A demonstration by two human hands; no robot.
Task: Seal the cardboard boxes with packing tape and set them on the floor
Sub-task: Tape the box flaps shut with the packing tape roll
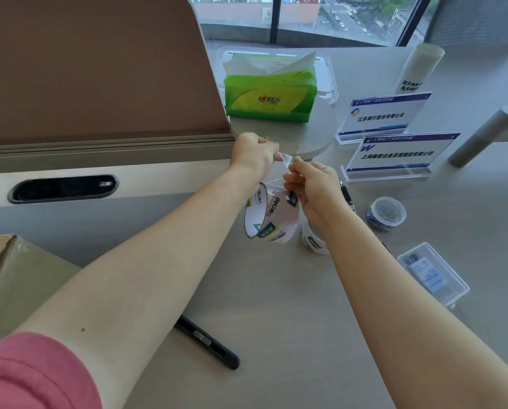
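Person viewed from a head-worn camera; 2 arms visible, both bare from above the elbow down to the hands. Left arm (146,261): 1 short sleeve (31,376) in dusty pink, soft knit-like fabric with faint folds, its hem ending on the upper arm. 1 small dark mole on the left forearm, near the elbow. Right arm (400,290): no sleeve in frame. Left hand (254,156) and right hand (314,190): no gloves, rings, watch or bracelet on the parts shown. Fingernails too small to assess.
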